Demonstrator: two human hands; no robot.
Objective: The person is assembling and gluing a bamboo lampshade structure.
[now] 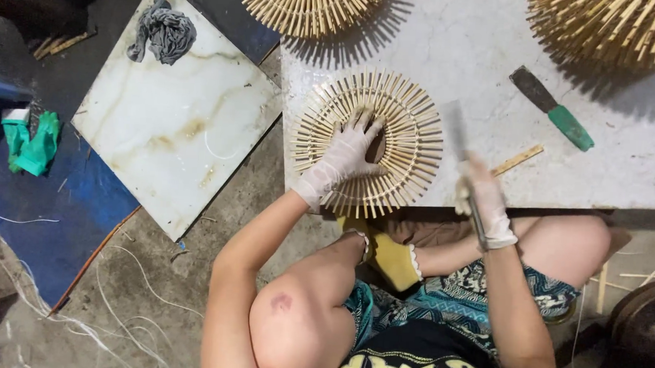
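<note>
- Left hand (pixel 345 157) (white glove), fingers spread, pressed flat on round bamboo-stick disc (pixel 368 142) on stone slab (pixel 623 156).
- Right hand (pixel 483 200) fisted around blurred flat blade (pixel 456 131), beside disc.

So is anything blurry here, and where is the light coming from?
Head view: the right hand and the flat tool it holds are smeared by motion blur; the left hand on the bamboo ring is sharp. Shadows of the bamboo pieces fall down and to the right on the white slab, so light comes from the upper left. No strong glare.
</note>
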